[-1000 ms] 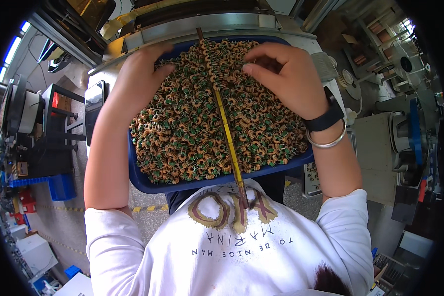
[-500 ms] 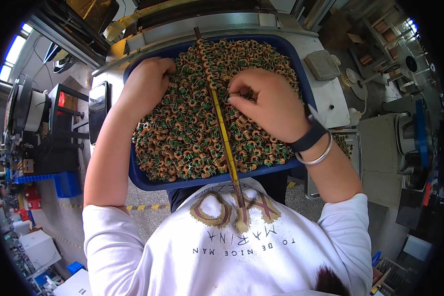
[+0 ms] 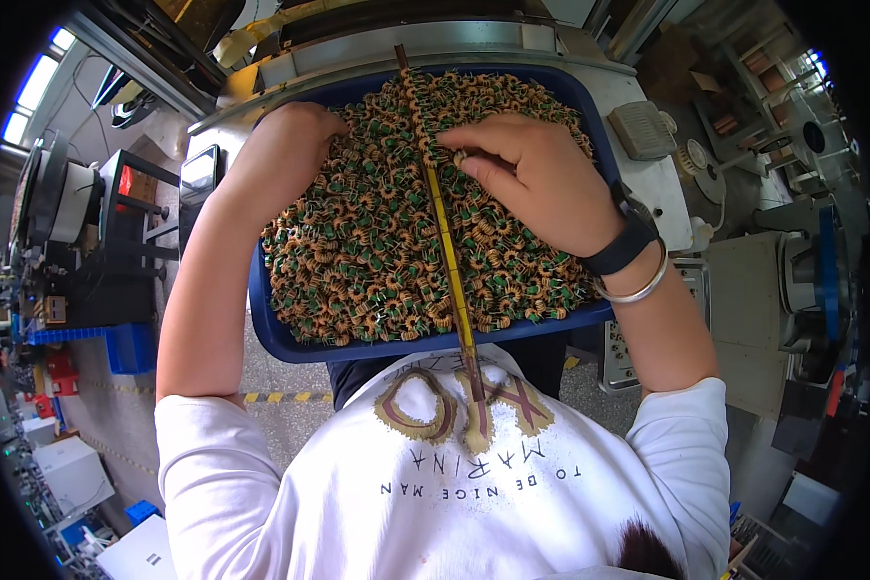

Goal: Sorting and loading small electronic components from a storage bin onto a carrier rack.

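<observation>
A dark blue plastic tray (image 3: 285, 346) is heaped with small toroidal coils (image 3: 358, 261), copper-coloured wire windings with green parts and wire ends. Across it lies a long, narrow stick (image 3: 446, 232), yellow in the middle and brown at both ends. Its near end reaches my shirt, and a row of coils lines its far half. Over the right of the heap, my right hand (image 3: 541, 179) pinches one coil (image 3: 461, 157) beside that row. My left hand (image 3: 295, 150) rests curled at the heap's far left; its fingertips are mostly hidden among the coils.
A phone-like black device (image 3: 200, 179) lies left of the tray. Right of it on the white table (image 3: 662, 198) stands a grey box-shaped object (image 3: 643, 130). Lower right, a metal tray (image 3: 628, 358) holds some coils. A metal frame (image 3: 435, 66) runs behind the blue tray.
My right hand has moved up to the stick, its thumb and finger now showing a coil between them. The left hand has stayed at the far left of the heap, fingers curled.
</observation>
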A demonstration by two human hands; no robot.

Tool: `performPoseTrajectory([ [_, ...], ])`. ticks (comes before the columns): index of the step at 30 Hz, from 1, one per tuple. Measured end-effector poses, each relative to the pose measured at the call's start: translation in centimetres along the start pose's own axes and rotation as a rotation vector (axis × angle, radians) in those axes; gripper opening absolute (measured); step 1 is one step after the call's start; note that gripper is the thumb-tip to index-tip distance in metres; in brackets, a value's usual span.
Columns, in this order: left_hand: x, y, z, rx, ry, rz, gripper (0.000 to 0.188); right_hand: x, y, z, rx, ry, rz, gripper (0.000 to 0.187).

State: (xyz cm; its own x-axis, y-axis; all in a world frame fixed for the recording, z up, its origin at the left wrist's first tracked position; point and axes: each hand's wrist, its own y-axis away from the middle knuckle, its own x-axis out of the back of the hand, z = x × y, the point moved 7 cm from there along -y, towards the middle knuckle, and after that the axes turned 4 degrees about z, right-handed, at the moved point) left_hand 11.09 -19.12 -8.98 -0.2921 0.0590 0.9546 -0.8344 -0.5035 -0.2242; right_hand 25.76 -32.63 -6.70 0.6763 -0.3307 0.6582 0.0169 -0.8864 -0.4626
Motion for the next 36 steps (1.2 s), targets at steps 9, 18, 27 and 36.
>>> performPoseTrajectory([
  [9,2.2,0.8,2.0,-0.017,-0.114,0.303,0.021,-1.8,0.6,-0.4,0.039,0.084,-0.098,0.011],
  [18,1.3,1.7,7.2,-0.265,0.344,0.13,0.023,-1.6,0.8,-0.3,-0.03,0.035,-0.107,0.014],
  [27,0.8,1.9,7.5,-0.474,0.265,0.096,0.034,-1.6,0.9,-0.7,0.069,0.068,-0.073,0.013],
  [36,0.9,1.8,7.4,-0.514,0.317,0.104,0.031,-2.0,0.3,-1.0,0.116,0.172,0.005,0.01],
])
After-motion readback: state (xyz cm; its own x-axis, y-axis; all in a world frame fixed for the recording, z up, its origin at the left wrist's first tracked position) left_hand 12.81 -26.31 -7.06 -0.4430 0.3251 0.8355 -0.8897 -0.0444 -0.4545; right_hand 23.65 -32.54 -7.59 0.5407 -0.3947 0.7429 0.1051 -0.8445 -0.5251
